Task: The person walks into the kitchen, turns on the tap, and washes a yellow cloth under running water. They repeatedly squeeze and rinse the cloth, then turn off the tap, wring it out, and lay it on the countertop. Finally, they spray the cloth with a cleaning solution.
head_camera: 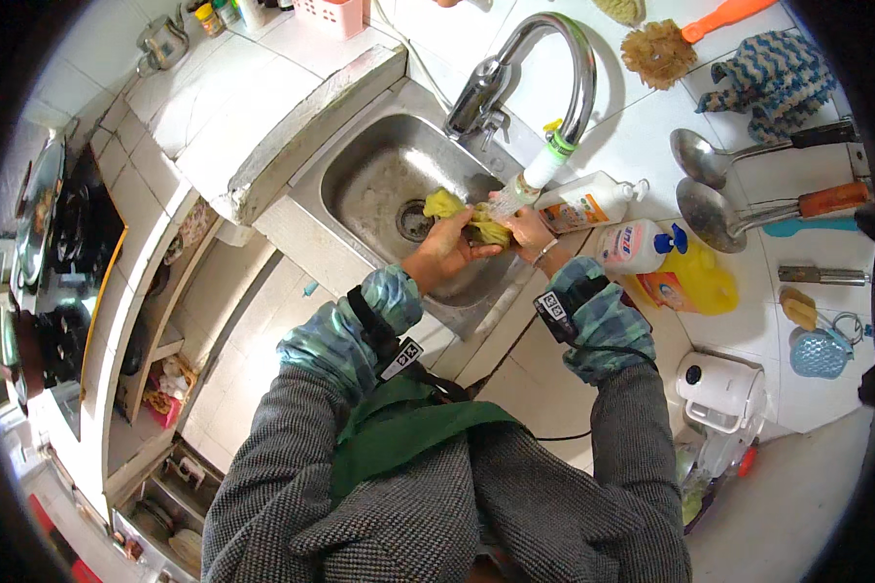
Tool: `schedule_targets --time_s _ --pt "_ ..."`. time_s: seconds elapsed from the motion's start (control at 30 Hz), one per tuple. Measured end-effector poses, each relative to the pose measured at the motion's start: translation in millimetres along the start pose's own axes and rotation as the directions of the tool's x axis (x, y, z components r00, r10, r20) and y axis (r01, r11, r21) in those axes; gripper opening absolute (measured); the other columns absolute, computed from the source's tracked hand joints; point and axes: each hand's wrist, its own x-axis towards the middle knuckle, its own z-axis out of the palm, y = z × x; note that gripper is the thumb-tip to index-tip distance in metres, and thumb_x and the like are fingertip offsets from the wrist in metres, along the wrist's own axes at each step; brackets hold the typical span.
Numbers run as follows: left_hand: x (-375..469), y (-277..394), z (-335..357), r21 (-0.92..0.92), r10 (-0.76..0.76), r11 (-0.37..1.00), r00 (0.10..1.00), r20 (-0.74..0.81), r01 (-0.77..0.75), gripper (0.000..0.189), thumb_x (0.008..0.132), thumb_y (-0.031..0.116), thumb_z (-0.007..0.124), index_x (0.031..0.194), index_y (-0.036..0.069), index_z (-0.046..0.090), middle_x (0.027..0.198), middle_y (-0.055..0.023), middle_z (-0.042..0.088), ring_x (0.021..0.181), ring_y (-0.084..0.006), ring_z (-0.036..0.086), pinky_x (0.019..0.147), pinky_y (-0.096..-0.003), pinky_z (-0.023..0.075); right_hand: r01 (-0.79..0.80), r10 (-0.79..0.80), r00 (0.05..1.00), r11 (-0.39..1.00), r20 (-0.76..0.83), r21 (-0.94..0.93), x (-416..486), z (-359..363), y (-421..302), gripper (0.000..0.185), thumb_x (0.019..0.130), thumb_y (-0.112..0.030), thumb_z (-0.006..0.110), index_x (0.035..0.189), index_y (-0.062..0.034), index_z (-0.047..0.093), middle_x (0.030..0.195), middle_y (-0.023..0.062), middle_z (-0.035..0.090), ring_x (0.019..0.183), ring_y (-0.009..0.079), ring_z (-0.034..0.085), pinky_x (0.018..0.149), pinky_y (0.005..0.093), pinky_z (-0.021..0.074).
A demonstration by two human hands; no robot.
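Over the steel sink (364, 175), my left hand (448, 248) and my right hand (521, 229) hold a wet yellow cloth (490, 232) between them. One end of the cloth hangs loose above the drain (413, 220). Water runs from the filter nozzle of the chrome faucet (582, 87) onto the cloth and my right hand. My left thumb and fingers are spread along the cloth's near side. My right fingers are partly hidden by the spray and the cloth. Patterned sleeve covers reach both wrists.
Right of the sink stand a white pump bottle (587, 202), a soap bottle (631, 246) and a yellow jug (689, 280). Steel ladles (707, 211), a brown brush (660, 55) and a striped cloth (773, 80) hang on the tiles. A raised tiled ledge (321, 116) borders the sink's left.
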Motion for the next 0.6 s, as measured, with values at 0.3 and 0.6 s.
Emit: schedule_targets --time_s 0.3,0.6 --pt "24.0 -27.2 -43.7 -0.118 0.130 0.983 0.989 -0.071 -0.138 0.029 0.094 0.028 0.048 0.110 0.005 0.052 0.110 -0.0110 0.056 0.105 -0.0278 0.053 0.083 -0.0480 0.0482 0.029 -0.037 0.978 0.999 -0.204 -0.041 8.0 7.3 -17.6 0.018 0.084 -0.006 0.058 0.099 0.0039 0.058 0.094 0.0126 0.064 0.079 0.0248 0.066 0.069 0.0373 0.0551" --pt "44.1 -67.7 -28.7 -0.120 0.022 0.989 0.878 -0.478 -0.091 0.030 0.085 0.029 0.057 0.101 0.004 0.059 0.102 -0.0121 0.062 0.097 -0.0271 0.059 0.080 -0.0364 0.0484 0.024 -0.538 0.792 0.501 -0.290 -0.865 17.8 41.4 54.4 0.026 0.078 -0.029 0.064 0.087 -0.0044 0.066 0.082 0.0193 0.063 0.080 0.0367 0.060 0.070 0.0419 0.0464"
